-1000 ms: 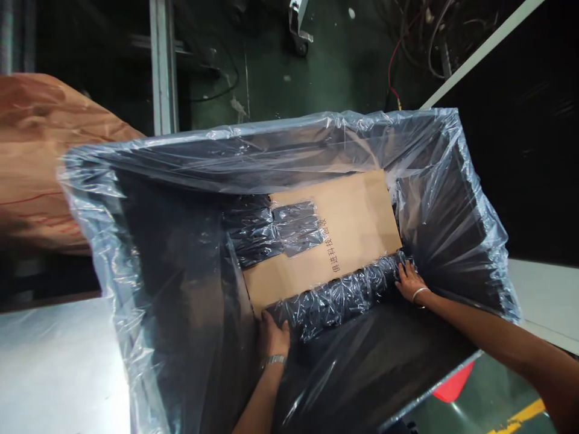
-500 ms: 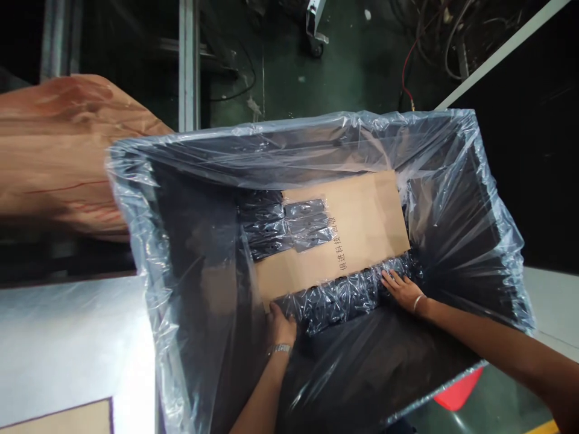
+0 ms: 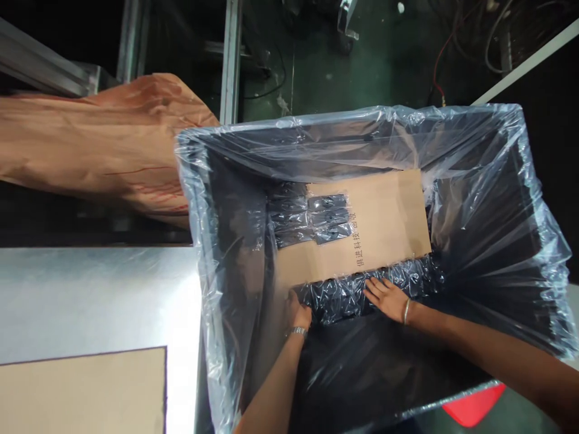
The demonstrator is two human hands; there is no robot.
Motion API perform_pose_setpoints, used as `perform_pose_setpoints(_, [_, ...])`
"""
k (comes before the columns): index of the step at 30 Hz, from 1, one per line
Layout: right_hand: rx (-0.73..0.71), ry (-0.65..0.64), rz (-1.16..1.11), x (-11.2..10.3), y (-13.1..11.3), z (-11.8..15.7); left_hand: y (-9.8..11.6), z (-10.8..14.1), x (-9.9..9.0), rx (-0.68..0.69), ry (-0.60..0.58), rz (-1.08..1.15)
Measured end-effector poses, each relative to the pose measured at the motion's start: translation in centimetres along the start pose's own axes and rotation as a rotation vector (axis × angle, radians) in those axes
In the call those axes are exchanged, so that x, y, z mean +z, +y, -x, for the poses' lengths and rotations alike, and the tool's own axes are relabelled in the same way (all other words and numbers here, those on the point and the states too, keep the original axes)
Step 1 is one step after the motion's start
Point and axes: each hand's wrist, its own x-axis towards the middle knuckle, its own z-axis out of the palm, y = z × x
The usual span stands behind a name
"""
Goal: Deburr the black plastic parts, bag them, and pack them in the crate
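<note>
Inside a large bin lined with clear plastic film [image 3: 289,120], a row of black parts in clear wrap [image 3: 337,298] lies along the near edge of a cardboard sheet [image 3: 389,211]. My right hand [image 3: 386,298] rests on top of this row near its middle, open with fingers spread. At the row's left end, my left hand [image 3: 299,312] touches the wrapped parts; its fingers are partly hidden, and they look extended rather than gripping. More black wrapped parts [image 3: 330,217] sit at the left of the sheet, some lying on the cardboard. Printed characters run across the sheet.
To the left stands a pale metal surface [image 3: 99,295] with a cardboard piece [image 3: 85,392] on it. Crumpled brown paper [image 3: 99,144] lies beyond it. A metal post [image 3: 231,60] rises behind the bin, and a red object [image 3: 474,407] shows below its near rim.
My right hand has slid left along the row, from near its right end to its middle. My left hand stays at the left end. The whole view has shifted, moving the bin rightward in frame.
</note>
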Motion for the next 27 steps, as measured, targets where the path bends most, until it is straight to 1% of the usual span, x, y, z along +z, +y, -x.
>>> perform_pose_setpoints(3, [-0.086,0.007,-0.027,-0.1,-0.8,-2.0,0.2,0.2,-0.3,-0.027,-0.015,0.041])
perform_pose_setpoints(7, [-0.089,-0.011,-0.045,0.0,-1.7,-3.6,0.2,0.3,-0.6,-0.058,-0.02,0.082])
perform_pose_setpoints(10, [-0.077,0.003,-0.057,-1.1,-3.0,-4.7,0.1,0.2,-0.6,-0.09,-0.017,0.103])
perform_pose_setpoints(12, [-0.091,0.029,-0.071,-2.1,-4.2,-6.0,0.1,0.2,-0.5,-0.093,-0.014,0.116])
perform_pose_setpoints(15, [-0.171,0.057,-0.112,-3.0,-6.0,-8.2,0.1,0.2,-0.4,-0.068,-0.007,0.136])
perform_pose_setpoints(17, [-0.211,0.061,-0.14,-3.5,-6.5,-9.5,0.1,0.2,-0.3,-0.056,-0.003,0.146])
perform_pose_setpoints(19, [-0.197,0.082,-0.163,-4.1,-6.2,-10.5,0.1,0.2,-0.2,-0.051,0.0,0.151])
perform_pose_setpoints(22, [-0.071,0.167,-0.183,-6.0,-4.5,-12.6,0.1,0.3,0.0,-0.039,-0.001,0.153])
perform_pose_setpoints(24, [0.026,0.231,-0.183,-7.6,-3.1,-14.8,0.1,0.3,0.1,-0.023,0.004,0.151])
perform_pose_setpoints(27, [0.086,0.297,-0.178,-9.7,-1.6,-19.4,0.0,0.5,0.5,-0.006,0.019,0.135])
